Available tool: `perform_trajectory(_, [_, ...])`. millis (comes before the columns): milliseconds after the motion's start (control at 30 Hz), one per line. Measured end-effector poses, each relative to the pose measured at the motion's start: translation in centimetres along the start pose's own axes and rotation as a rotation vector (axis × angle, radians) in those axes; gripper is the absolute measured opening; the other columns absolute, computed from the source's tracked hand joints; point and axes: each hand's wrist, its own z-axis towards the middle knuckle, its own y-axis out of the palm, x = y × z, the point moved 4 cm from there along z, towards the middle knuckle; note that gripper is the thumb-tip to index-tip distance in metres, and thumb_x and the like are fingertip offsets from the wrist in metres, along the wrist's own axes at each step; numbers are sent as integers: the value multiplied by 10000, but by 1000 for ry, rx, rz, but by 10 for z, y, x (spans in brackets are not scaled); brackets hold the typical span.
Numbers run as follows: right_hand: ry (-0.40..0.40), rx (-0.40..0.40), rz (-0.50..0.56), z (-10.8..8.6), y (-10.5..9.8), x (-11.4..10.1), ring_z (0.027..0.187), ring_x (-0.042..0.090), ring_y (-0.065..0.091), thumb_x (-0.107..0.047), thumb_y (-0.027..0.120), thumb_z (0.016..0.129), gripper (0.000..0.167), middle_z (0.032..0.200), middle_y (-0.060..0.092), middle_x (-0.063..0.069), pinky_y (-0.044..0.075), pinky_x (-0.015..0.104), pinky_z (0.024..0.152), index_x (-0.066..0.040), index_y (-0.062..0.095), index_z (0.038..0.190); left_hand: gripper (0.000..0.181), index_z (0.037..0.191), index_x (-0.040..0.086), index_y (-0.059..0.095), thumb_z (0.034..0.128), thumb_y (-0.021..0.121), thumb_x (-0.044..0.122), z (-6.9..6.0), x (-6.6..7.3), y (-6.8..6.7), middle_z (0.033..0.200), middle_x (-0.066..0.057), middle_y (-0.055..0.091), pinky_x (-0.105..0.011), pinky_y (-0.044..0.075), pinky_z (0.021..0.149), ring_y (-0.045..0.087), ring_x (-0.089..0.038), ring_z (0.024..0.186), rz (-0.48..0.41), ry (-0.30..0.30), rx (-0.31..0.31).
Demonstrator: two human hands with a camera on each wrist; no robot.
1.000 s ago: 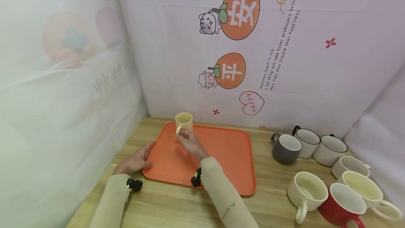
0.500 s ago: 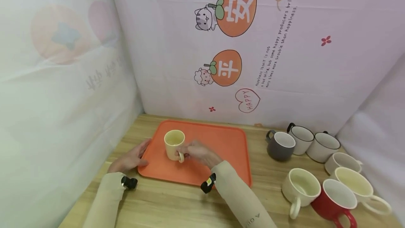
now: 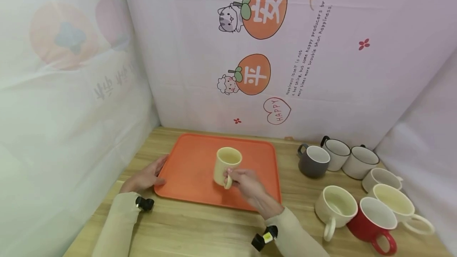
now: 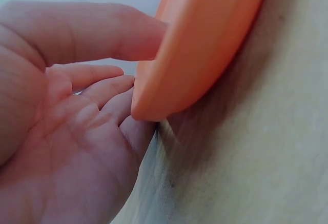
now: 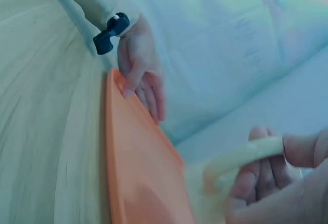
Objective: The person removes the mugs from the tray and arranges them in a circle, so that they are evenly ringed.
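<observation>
My right hand point(image 3: 250, 187) pinches the handle of a pale yellow mug point(image 3: 222, 169), which is upright over the right half of the orange tray point(image 3: 189, 169). A shadow lies on the tray near it, and the mug seems lifted off the surface. In the right wrist view, thumb and fingers hold the mug's handle point(image 5: 241, 157); most of its body is out of view. My left hand point(image 3: 146, 175) grips the tray's left edge. In the left wrist view, its thumb point(image 4: 123, 34) lies over the rim and the other fingers lie along the outer side.
On the right of the wooden table point(image 3: 192, 229) stand a grey mug point(image 3: 314, 163), two white mugs with dark rims point(image 3: 360, 163), a cream mug point(image 3: 333, 209), a red mug point(image 3: 367, 223), a yellow mug point(image 3: 392, 203) and a whitish cup point(image 3: 381, 179). Printed cloth walls point(image 3: 200, 50) enclose the table.
My right hand has brought the pale yellow mug from the tray's back left edge toward me, then rightward across the tray. My left hand keeps its place at the tray's left edge.
</observation>
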Motion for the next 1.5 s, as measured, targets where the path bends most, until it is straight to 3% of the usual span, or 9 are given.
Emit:
perform_trajectory(167, [-85, 295, -2, -16, -30, 0, 926, 126, 698, -167, 656, 1047, 313, 980, 785, 67, 554, 309, 894, 126, 767, 1026, 1057, 1692, 13, -51, 926, 673, -69, -3, 1, -3, 1774, -222, -76, -539, 229, 1266, -24, -492, 1625, -6, 2, -2])
perform_trajectory(400, [-168, 643, -3, -27, -75, 13, 900, 4, 698, -186, 699, 1023, 307, 977, 822, 24, 526, 150, 813, 85, 799, 918, 1063, 1680, -21, -60, 926, 687, -62, -5, -4, -2, 1763, -243, -101, -35, 313, 1071, -73, -495, 1616, -39, 33, -15])
perform_trajectory(600, [-238, 838, -30, -40, -105, 20, 773, -46, 659, -199, 734, 997, 284, 845, 813, -48, 501, 137, 682, 64, 823, 937, 1076, 1686, -3, -57, 912, 687, -64, -5, -3, -1, 1772, -224, -90, -1, 309, 1019, -58, -482, 1626, -52, 27, -8])
perform_trajectory(767, [-252, 944, -19, -48, -124, 25, 739, -56, 643, -183, 741, 986, 282, 723, 755, -188, 488, 121, 638, 87, 815, 954, 1073, 1689, 2, -47, 906, 683, -65, -3, 1, -2, 1772, -233, -77, -91, 334, 1107, -37, -498, 1624, -24, 28, -2])
perform_trajectory(1033, [-289, 1030, 56, -54, -143, 35, 692, -53, 680, -140, 725, 983, 255, 658, 739, -164, 489, 107, 642, 81, 822, 898, 1081, 1693, 13, -46, 903, 689, -62, -2, 4, -2, 1773, -230, -76, -113, 338, 1129, -31, -495, 1626, -14, 28, -3])
perform_trajectory(1167, [-302, 1081, 83, -56, -149, 38, 636, -46, 654, -109, 744, 959, 234, 619, 718, -172, 466, 119, 588, 67, 821, 825, 1064, 1688, -5, -44, 913, 684, -62, -1, 7, 0, 1766, -252, -74, -370, 313, 1248, -24, -516, 1617, -2, 40, -9])
perform_trajectory(1233, [-304, 1095, 99, -57, -151, 38, 623, -36, 631, -107, 751, 953, 237, 613, 712, -166, 450, 125, 571, 30, 822, 773, 1065, 1686, -10, -44, 912, 686, -61, -2, 8, 0, 1765, -255, -74, -338, 332, 1238, -25, -519, 1614, -8, 43, -12])
perform_trajectory(1400, [-303, 1111, 166, -57, -152, 39, 607, -8, 618, -121, 764, 953, 233, 607, 707, -167, 442, 131, 550, 10, 826, 770, 1075, 1687, -4, -46, 908, 692, -59, -2, 5, 0, 1769, -238, -83, -35, 336, 1044, -44, -503, 1617, -28, 40, -13])
perform_trajectory(1500, [-308, 1122, 215, -57, -152, 40, 610, -9, 632, -113, 774, 947, 223, 608, 713, -161, 452, 132, 546, -5, 825, 758, 1076, 1684, -15, -51, 909, 694, -60, -1, 4, 0, 1765, -247, -93, -3, 318, 1014, -61, -509, 1614, -36, 49, -19])
